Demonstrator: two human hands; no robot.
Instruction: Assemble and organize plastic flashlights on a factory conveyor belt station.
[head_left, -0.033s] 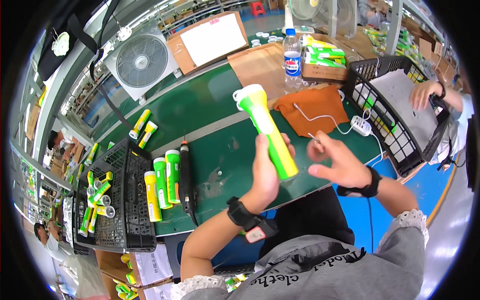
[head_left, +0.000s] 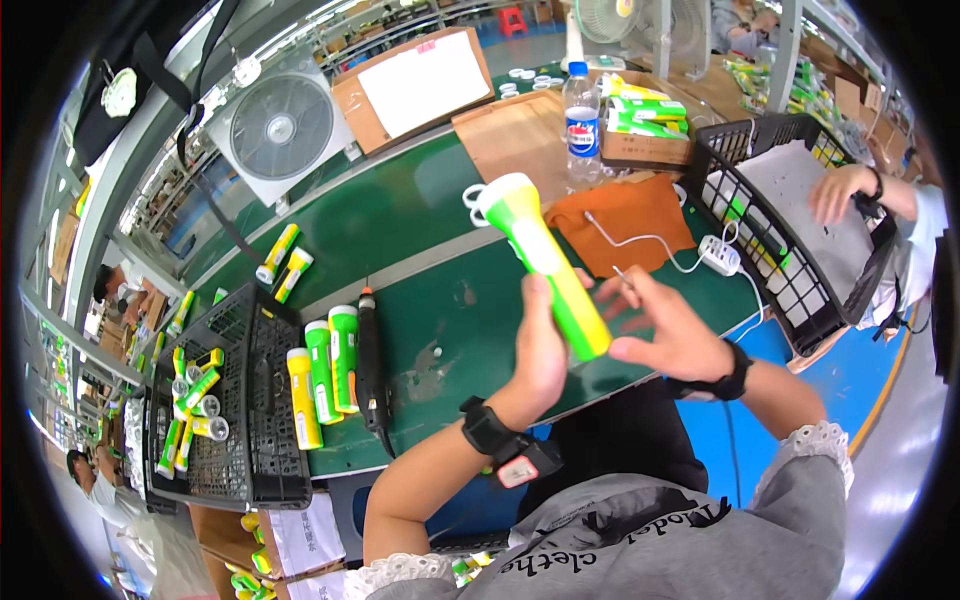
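A green and yellow flashlight [head_left: 535, 262] with a white head and a ring at its front is tilted over the green workbench, head up and to the left. My left hand [head_left: 542, 345] is closed around its lower body. Close to the flashlight's tail end, my right hand [head_left: 672, 325] pinches a small thin metal piece [head_left: 621, 272] between thumb and forefinger; its kind is too small to tell. The other fingers of that hand are spread, near the flashlight's side. Several more flashlights [head_left: 322, 372] stand in a row to my left, beside a black electric screwdriver [head_left: 370, 370].
A black crate [head_left: 275, 400] with flashlights stands left, another black crate [head_left: 790, 270] right, where a co-worker's hand [head_left: 842, 195] rests. An orange cloth [head_left: 625, 225], a white power strip [head_left: 718, 255], a water bottle [head_left: 581, 125] and a carton of flashlights [head_left: 645, 148] sit behind my hands.
My left hand and the flashlight have shifted slightly to the right and down. My right hand has moved a little left, its fingers closer to the flashlight.
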